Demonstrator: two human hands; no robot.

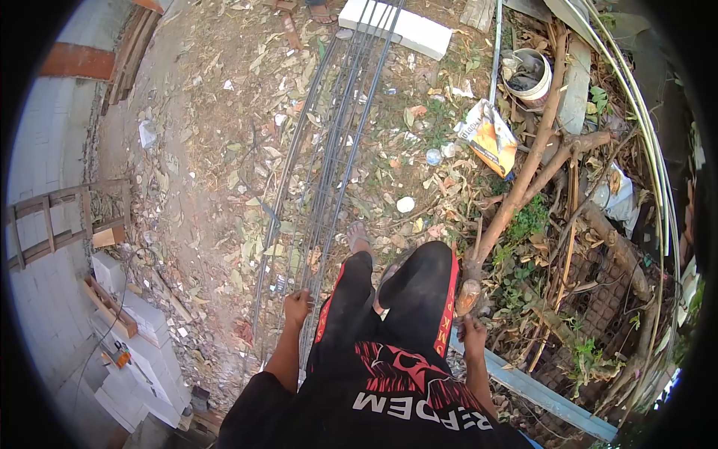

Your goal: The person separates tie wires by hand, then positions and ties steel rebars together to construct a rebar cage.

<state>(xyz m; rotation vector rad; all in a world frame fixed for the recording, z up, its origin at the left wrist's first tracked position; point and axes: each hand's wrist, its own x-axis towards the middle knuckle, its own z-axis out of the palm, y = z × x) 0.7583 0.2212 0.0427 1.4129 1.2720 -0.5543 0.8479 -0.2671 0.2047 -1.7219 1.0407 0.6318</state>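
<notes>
My left hand (298, 307) hangs beside my left thigh with its fingers curled in, over the long bundle of steel reinforcing bars (329, 142). Whether it touches a bar or pinches something small, I cannot tell. At my right side, my right hand (471, 337) is also closed, just below the cut end of a thick branch (516, 194); what is in it, if anything, is hidden. The bars run lengthwise ahead of me, tied into a narrow cage, their far end lying across a white block (395, 28). My legs stand just right of the bars.
A bucket (529, 78) and a printed sack (490, 138) lie ahead on the right. White blocks (142, 352) and a wooden ladder-like frame (67, 217) line the left wall. Dry leaves and rubble cover the ground. Another person's foot (321, 13) shows at the top.
</notes>
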